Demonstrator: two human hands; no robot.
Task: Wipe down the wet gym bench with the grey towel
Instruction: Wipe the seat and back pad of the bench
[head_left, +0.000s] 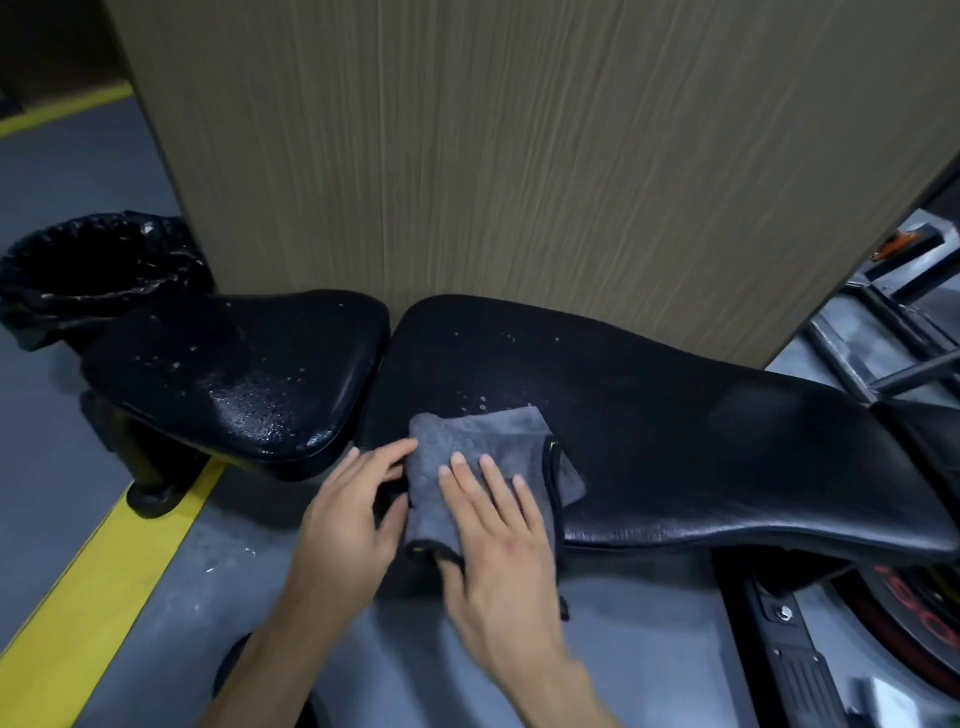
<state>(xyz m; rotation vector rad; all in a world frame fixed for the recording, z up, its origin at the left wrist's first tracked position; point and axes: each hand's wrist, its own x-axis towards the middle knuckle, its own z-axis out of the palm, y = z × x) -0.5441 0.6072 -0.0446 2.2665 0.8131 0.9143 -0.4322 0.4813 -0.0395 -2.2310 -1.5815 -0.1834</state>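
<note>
Grey towel (488, 457) lying lower centre on the near edge of the bench (675, 441), pressed flat under the straight-fingered right hand (498, 540), left hand (348, 514) open touching its left edge; wettest pad up-left, long axis left-right.

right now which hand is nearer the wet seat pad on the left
Left. The left hand lies just below the seat pad's near right corner, at the grey towel's left edge. The right hand presses flat on the towel, farther right.
</note>
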